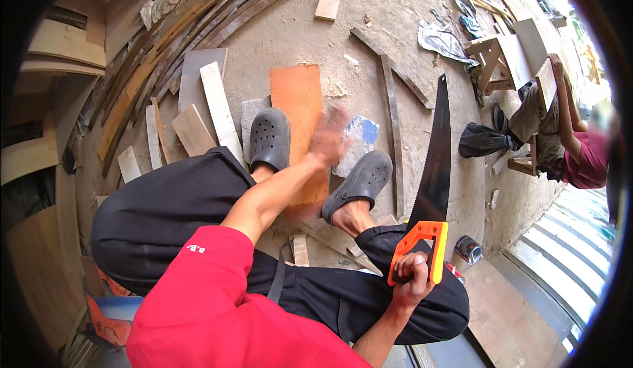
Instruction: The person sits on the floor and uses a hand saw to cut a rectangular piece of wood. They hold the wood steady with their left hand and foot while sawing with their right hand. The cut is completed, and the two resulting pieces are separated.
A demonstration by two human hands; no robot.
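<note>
My right hand [412,279] is wrapped round the orange-and-black handle of a handsaw [433,177]. The saw's dark blade points up and away from me, its toothed edge on the left. An orange-brown wooden board [295,88] lies lengthwise between my feet, which wear dark clogs [270,140]. Over the board's right edge is my left hand [330,137], smeared by motion, so its fingers and any touch on the wood cannot be made out. Just right of that hand, a blue-and-white patched block [359,140] sits beside my right clog.
Wood offcuts [221,107] and long strips [178,45] lie at left. Dark battens [392,130] cross the floor right of the board. A small can [469,250] stands near my right knee. At far right, another person [583,150] sits by a wooden stool [498,64].
</note>
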